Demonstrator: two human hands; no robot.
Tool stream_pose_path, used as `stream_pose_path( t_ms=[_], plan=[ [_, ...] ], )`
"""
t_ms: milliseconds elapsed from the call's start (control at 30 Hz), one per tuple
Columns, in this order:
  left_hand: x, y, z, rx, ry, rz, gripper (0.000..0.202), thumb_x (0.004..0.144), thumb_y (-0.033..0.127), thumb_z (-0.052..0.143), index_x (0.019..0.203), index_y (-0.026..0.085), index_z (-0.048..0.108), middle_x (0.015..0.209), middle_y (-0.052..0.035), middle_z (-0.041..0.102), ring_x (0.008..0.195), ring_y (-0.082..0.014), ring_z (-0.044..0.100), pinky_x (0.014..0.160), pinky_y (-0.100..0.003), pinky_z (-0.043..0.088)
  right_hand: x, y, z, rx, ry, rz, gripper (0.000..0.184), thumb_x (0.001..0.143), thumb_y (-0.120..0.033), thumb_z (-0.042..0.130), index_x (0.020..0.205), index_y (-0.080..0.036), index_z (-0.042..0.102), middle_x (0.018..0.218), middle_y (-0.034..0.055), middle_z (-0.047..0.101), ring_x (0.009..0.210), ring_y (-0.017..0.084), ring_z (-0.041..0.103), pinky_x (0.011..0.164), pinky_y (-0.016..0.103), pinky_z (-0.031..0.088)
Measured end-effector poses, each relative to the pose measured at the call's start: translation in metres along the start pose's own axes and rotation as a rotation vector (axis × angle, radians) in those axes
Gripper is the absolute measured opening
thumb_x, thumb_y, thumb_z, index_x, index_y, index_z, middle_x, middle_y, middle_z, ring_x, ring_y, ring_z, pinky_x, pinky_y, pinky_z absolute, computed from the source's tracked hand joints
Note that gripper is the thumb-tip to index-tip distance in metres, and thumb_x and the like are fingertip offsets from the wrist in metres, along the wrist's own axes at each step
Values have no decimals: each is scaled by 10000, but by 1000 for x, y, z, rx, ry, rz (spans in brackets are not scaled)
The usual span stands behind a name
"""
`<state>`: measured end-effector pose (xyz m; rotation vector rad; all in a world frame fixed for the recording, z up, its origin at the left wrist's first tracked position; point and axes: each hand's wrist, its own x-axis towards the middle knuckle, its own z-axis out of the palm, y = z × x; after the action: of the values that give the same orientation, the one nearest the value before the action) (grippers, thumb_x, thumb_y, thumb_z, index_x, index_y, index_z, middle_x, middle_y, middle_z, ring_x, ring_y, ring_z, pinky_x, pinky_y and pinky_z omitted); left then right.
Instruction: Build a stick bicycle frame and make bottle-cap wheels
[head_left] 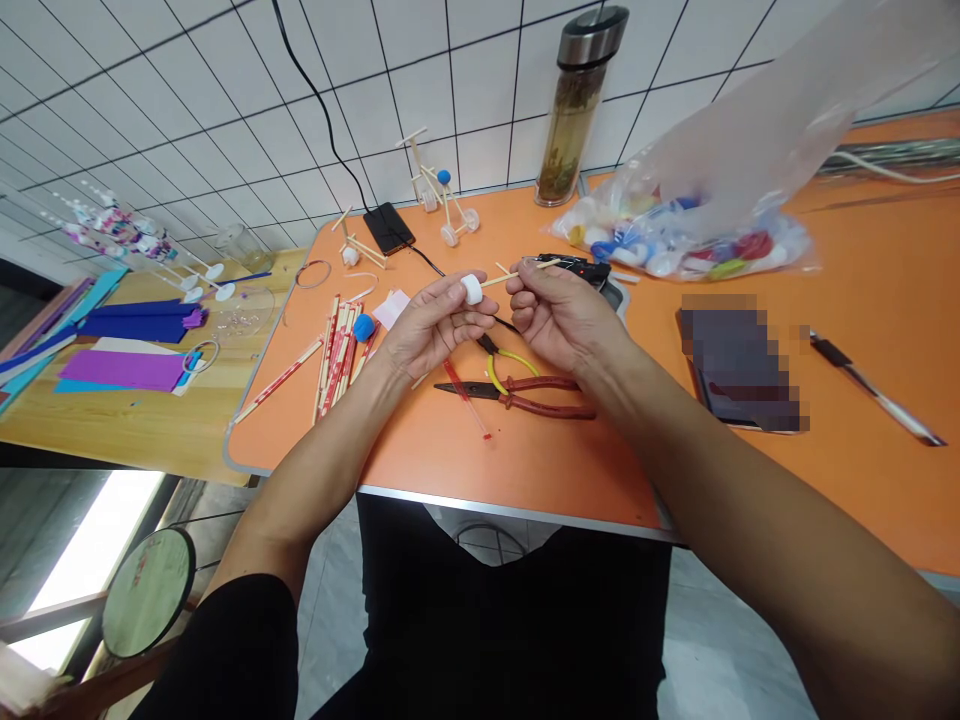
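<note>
My left hand is closed on a white bottle cap, pinching it between thumb and fingers over the orange table. Out of the cap's right side runs a thin wooden stick, and my right hand grips its other end. A short piece of wood crosses the stick near my right fingertips; how they join is too small to tell. Below my hands lie red-handled long-nose pliers and a yellow-handled tool, partly hidden by my right hand. A thin red strip passes beside the pliers' jaws.
Red-wrapped chopsticks and a blue ball lie left. Stick models with wheels stand behind, near a black box with a cable. A tea bottle, a plastic bag of caps, a dark device and a pen are right.
</note>
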<state>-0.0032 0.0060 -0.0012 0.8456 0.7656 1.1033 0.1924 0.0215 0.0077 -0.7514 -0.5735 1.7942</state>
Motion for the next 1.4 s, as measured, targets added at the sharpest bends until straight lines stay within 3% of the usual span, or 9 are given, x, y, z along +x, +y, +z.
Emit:
stream_pose_path(
  t_ms=[167, 400, 567, 767, 933, 1100, 1300, 1400],
  plan=[
    [0, 0, 1, -8, 82, -41, 184, 1066, 249, 790, 1217, 153, 837, 925, -81, 885, 799, -164, 876, 831, -210, 697, -1, 0, 0, -26, -9, -4, 285, 1056, -182, 837, 808, -167, 698, 731, -27, 730, 530, 8, 590, 524, 61, 525],
    [-1, -1, 0, 0, 101, -35, 205, 1068, 228, 786, 1254, 162, 837, 931, -69, 889, 825, -161, 881, 893, -222, 704, 2, 1, -2, -40, -20, 0, 264, 1056, -185, 838, 826, -175, 707, 724, -34, 729, 531, 8, 594, 523, 59, 516],
    [-1, -2, 0, 13, 65, 4, 139, 1082, 204, 748, 1178, 159, 839, 914, -55, 885, 824, -144, 876, 855, -191, 692, 1, 1, -1, -20, -15, 2, 301, 1122, -152, 724, 822, -159, 718, 718, -26, 731, 528, 5, 595, 520, 63, 507],
    [0, 0, 0, 17, 74, -23, 202, 1061, 287, 798, 1226, 173, 825, 948, -70, 891, 825, -164, 881, 858, -216, 697, 0, 1, -1, -18, -3, -1, 242, 1056, -197, 840, 846, -165, 725, 731, -33, 740, 531, 8, 604, 534, 64, 516],
    [0, -1, 1, 27, 31, -19, 238, 1048, 339, 813, 1221, 175, 808, 953, -79, 892, 813, -174, 881, 772, -206, 684, -1, 1, 0, -10, 4, -9, 242, 1109, -164, 748, 868, -162, 734, 743, -25, 744, 555, 9, 613, 547, 73, 525],
    [3, 4, -1, 112, 169, -24, 409, 999, 514, 865, 1255, 203, 792, 959, -64, 890, 786, -168, 874, 737, -202, 670, 1, -5, -2, -80, 32, -74, 282, 1000, -274, 920, 877, -203, 676, 740, -65, 714, 544, 5, 586, 513, 73, 489],
    [15, 20, -22, 242, 381, 184, 363, 962, 542, 877, 1101, 217, 798, 861, -7, 848, 679, -98, 795, 623, -175, 590, 3, -7, -4, -169, 54, -108, 290, 1019, -335, 897, 887, -222, 665, 727, -55, 721, 535, 31, 564, 474, 116, 458],
    [19, 29, -35, 293, 455, 270, 372, 955, 584, 863, 1115, 254, 800, 842, 2, 831, 687, -103, 782, 606, -196, 570, 4, -9, -6, -211, 64, -126, 338, 1006, -403, 907, 876, -234, 645, 722, -53, 716, 535, 45, 573, 466, 144, 449]
  ],
)
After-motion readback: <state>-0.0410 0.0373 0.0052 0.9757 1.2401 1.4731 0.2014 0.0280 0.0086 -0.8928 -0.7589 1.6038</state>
